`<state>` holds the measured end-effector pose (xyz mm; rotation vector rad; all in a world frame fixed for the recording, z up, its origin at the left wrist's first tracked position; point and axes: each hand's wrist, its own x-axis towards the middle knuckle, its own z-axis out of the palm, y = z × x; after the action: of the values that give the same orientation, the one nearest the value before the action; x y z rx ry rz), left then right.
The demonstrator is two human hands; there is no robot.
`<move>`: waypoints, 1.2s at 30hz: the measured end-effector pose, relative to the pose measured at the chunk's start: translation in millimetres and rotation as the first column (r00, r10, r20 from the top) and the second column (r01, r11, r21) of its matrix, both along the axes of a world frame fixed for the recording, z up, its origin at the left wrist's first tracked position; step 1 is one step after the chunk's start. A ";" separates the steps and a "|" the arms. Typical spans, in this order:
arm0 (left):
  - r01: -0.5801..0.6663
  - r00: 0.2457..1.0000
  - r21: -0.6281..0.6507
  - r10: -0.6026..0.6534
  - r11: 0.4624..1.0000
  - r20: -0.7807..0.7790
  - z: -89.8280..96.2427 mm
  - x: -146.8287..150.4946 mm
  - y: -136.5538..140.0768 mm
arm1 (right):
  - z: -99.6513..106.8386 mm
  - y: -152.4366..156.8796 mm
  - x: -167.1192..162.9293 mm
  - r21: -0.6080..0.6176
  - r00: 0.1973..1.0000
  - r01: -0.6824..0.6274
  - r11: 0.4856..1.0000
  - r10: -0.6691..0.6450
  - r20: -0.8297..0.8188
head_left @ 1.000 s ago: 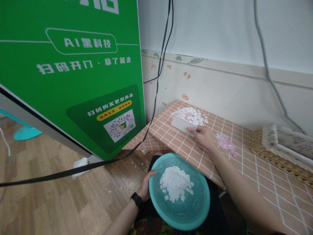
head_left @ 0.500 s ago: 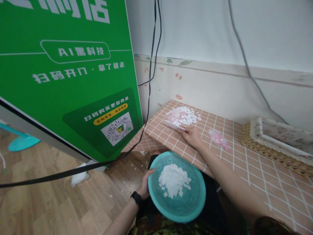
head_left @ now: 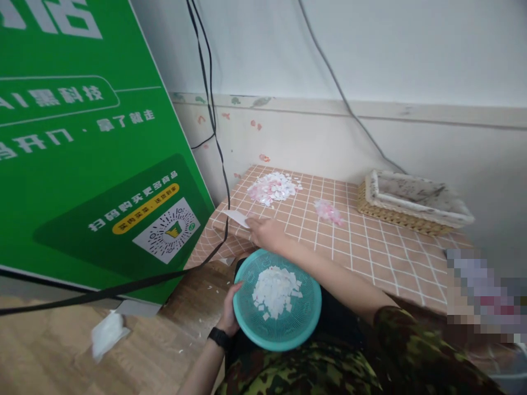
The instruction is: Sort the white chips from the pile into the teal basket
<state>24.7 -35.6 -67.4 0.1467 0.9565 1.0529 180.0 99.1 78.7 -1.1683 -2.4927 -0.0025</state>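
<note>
My left hand [head_left: 229, 311] grips the left rim of a round teal plastic basket [head_left: 284, 345], which rests at my lap. A heap of small white paper-like pieces [head_left: 275, 292] lies inside it. My right hand [head_left: 267, 233] pinches a flat white card [head_left: 237, 218] by its right end, near the table's front edge and above the basket's far side. Farther back on the table is a spread pile of white and pinkish flakes [head_left: 274, 188], apart from the card. A smaller clump of pink pieces [head_left: 328, 212] sits to its right.
A pinkish-brown checked cloth covers the table [head_left: 362, 247]. At its back right stands a cloth-lined wicker basket [head_left: 399, 222]. A green panel [head_left: 94, 170] rises on the left, with a black cable [head_left: 224, 164] hanging before it. White plastic [head_left: 107, 332] lies on the floor.
My right hand has drawn the card away from the flake pile toward the table's front-left edge. My view has turned to the right. My left hand still holds the teal basket.
</note>
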 end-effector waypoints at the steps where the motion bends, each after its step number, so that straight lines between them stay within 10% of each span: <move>1: -0.003 1.000 0.004 0.003 1.000 0.001 -1.1 -0.1 0.1 | -1.3 -4.3 -7.1 0.012 0.998 -0.007 1.000 0.006 0.067; 8: -0.011 1.000 -0.014 0.011 1.000 0.007 -4.5 -1.0 0.6 | -6.8 -20.9 -12.0 0.040 0.982 0.029 0.999 -0.036 0.186; 28: 0.029 0.999 -0.006 -0.029 1.000 0.018 8.8 8.5 -6.2 | -26.0 -65.9 102.6 0.092 0.938 0.302 0.949 -0.312 0.147; 36: 0.009 1.000 0.010 -0.009 1.000 0.009 12.9 13.0 -8.6 | -21.8 -59.3 151.6 0.096 0.807 0.589 0.803 -0.590 -0.016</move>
<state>37.7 -44.2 -54.6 0.1546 0.9416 1.0495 331.6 39.8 56.9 -1.8530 -2.0038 -0.2985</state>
